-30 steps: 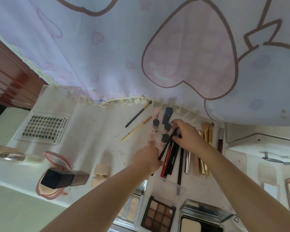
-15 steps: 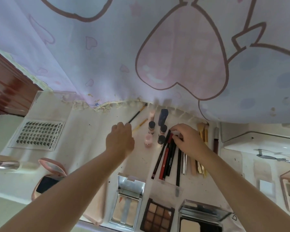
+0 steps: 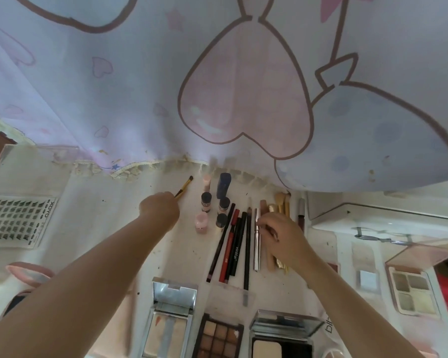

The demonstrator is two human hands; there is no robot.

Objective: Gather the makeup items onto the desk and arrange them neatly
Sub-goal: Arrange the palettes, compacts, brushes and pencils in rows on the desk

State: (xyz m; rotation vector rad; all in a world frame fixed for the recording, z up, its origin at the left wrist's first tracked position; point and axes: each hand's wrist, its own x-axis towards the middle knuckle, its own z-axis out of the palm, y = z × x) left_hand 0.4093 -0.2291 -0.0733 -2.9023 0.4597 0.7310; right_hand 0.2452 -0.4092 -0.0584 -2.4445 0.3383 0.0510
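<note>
fingers of your left hand (image 3: 158,210) are curled round the handle of a thin gold brush (image 3: 183,187), whose dark tip pokes out past your knuckles toward the curtain (image 3: 217,73). your right hand (image 3: 282,237) rests over the row of pencils and brushes, its fingertips (image 3: 261,223) pinching a silver pen (image 3: 256,241) near its upper half; the pen lies flat on the counter (image 3: 101,218), parallel to its neighbours.

left of that pen lie the dark pencils (image 3: 246,244), a black liner (image 3: 236,251) with white lettering, a red pencil (image 3: 228,249) and another dark one, fanned slightly and touching along their lengths. between your two hands stand small bottles (image 3: 206,202) with dark caps, a pink jar (image 3: 201,221) and a blue tube (image 3: 223,184). under your right hand, gold-handled brushes (image 3: 279,202) are partly hidden.

near the front edge sit an open mirrored palette (image 3: 171,316), a brown eyeshadow palette (image 3: 219,337) and a powder compact (image 3: 282,334), side by side. a lash tray (image 3: 18,218) lies well to your left, and a four-pan palette (image 3: 413,293) to your right.
</note>
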